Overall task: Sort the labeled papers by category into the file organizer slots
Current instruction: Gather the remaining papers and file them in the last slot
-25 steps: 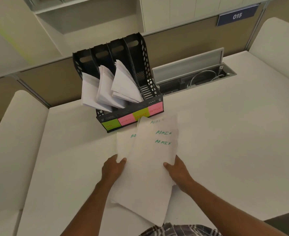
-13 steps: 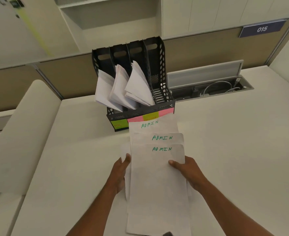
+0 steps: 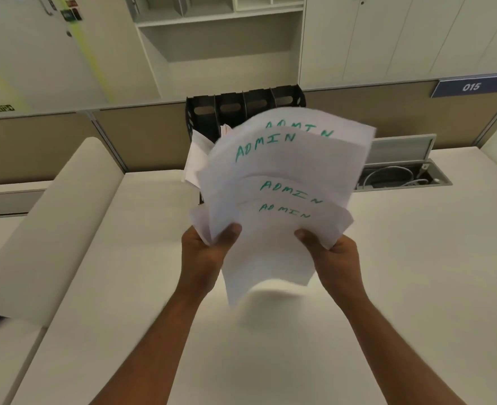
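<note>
left hand (image 3: 205, 252): thumb pressed on front of ADMIN papers (image 3: 282, 182), fingers hidden behind, closed grip | right hand (image 3: 333, 255): same pinch at lower right edge | ADMIN papers: fanned, lifted off desk (image 3: 417, 273), in front of black file organizer (image 3: 244, 105) | organizer slots: mostly hidden

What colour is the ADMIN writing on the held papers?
Green, handwritten on white papers held in both hands; it shows clearly in the head view.

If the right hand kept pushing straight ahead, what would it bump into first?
Probably the black file organizer behind the ADMIN papers that the right hand holds, though depth is hard to judge.
</note>
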Demonstrator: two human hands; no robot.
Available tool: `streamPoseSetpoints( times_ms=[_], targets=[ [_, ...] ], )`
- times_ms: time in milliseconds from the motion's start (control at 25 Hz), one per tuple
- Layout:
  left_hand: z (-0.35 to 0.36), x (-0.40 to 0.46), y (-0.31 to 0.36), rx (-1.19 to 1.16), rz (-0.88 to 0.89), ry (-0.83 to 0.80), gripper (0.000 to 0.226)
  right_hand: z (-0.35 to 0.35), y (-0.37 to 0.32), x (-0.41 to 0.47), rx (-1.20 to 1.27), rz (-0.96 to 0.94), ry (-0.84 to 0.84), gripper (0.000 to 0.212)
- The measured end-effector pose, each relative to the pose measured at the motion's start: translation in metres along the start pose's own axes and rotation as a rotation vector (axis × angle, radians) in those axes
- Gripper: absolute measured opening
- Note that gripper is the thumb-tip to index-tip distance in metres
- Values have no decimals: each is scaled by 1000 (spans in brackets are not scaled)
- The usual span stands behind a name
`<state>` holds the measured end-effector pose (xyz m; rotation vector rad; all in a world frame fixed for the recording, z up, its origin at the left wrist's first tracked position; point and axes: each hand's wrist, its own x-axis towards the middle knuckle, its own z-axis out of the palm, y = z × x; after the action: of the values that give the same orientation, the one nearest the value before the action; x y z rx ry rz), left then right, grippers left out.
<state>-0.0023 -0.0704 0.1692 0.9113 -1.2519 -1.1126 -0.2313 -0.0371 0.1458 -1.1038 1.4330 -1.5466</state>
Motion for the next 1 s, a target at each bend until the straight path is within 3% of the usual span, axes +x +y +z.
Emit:
streamPoseSetpoints(
  times_ms=[160, 440, 640, 1000],
  targets=[
    [-1, 5, -2, 116, 93, 73, 33, -1, 0, 2, 53, -62, -39, 11],
    [-12, -17, -69, 292, -119, 132, 43, -3, 53, -2, -43, 200, -56, 20],
    [-1, -17, -72, 202, -205, 151, 40, 7, 47, 0, -19, 242, -81, 33],
    [-1, -47, -90, 96, -313, 134, 38, 9, 47, -16, -1, 221, -88, 31]
  ],
)
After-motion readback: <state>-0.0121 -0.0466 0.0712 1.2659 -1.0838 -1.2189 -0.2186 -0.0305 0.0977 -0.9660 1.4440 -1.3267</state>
